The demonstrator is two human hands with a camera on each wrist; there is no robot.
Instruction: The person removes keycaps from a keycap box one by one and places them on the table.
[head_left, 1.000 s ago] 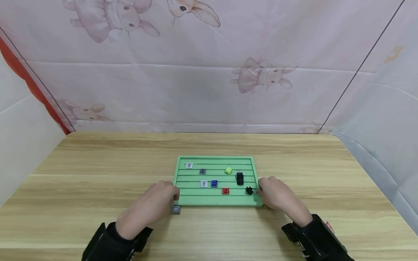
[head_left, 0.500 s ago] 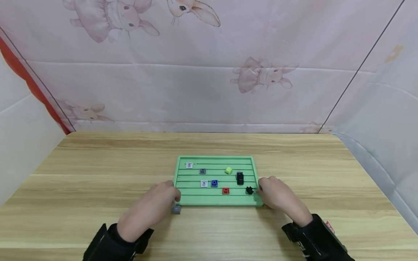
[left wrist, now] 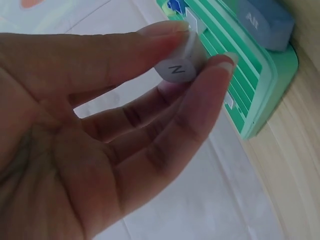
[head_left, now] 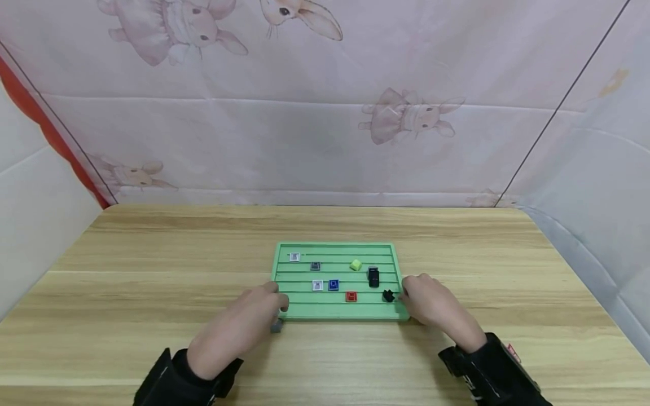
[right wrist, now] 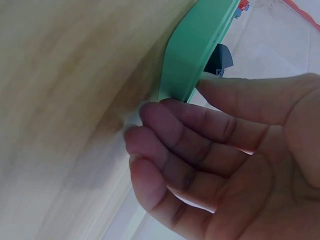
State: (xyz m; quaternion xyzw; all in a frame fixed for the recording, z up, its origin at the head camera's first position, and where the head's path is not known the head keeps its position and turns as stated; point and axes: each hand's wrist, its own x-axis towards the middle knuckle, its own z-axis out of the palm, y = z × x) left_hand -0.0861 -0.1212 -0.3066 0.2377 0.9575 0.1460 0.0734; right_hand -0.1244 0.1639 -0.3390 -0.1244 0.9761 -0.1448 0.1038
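Between thumb and fingertip my left hand [head_left: 249, 316] pinches a pale grey keycap [left wrist: 181, 67] marked N, close over the left front part of a green ridged tray [head_left: 330, 312]. A larger grey-blue keycap [left wrist: 267, 22], with lettering like "Alt", sits at the tray's front left corner, mostly covered by the hand in the head view. At the opposite side, my right hand [head_left: 431, 304] grips the tray's right edge, thumb on the rim and index finger against the outer wall. Its other fingers curl loosely beside the tray. A black keycap [head_left: 388, 295] lies just inside that edge.
Scattered across the tray's ridges are a red keycap [head_left: 351, 296], a blue keycap [head_left: 333, 285], a yellow-green keycap [head_left: 356, 265], a black keycap [head_left: 373, 277], and several white or grey ones. The tray rests on a wooden table [head_left: 178, 254] before a rabbit-print curtain [head_left: 284, 146].
My left hand has shifted a little to the right over the tray's left front corner, hiding more of the grey-blue keycap there. The right hand has stayed at the tray's edge.
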